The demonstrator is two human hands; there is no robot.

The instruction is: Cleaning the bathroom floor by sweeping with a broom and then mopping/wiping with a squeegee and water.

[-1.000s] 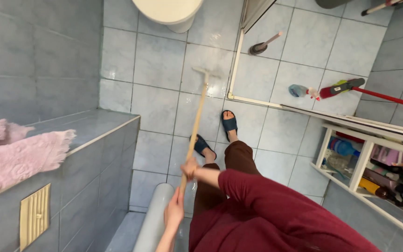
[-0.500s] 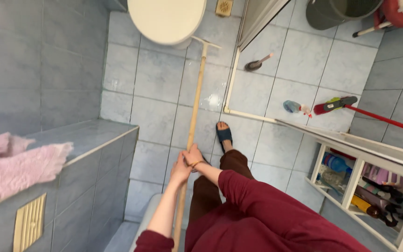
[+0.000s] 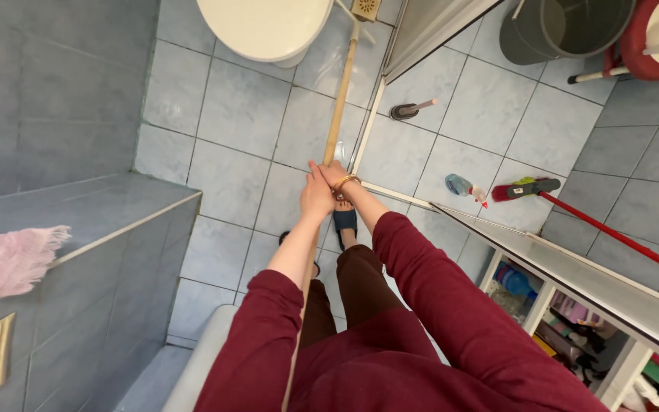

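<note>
Since half a second earlier, the wooden handle [image 3: 339, 99] had been pushed farther out, its head now reaching the floor drain [image 3: 365, 8] beside the white toilet bowl [image 3: 265, 27]. Both hands were clenched around the handle, the left hand [image 3: 316, 194] just below the right hand [image 3: 335, 177], which wore a gold bangle. The step in hand looked like a forward stroke across the tiled floor [image 3: 230, 130]; the next move would probably call for drawing the handle back while keeping that grip. A grey bucket [image 3: 562, 30] stood at the top right, its contents not visible. The white shelf unit [image 3: 573, 282] held bottles and packets.
</note>
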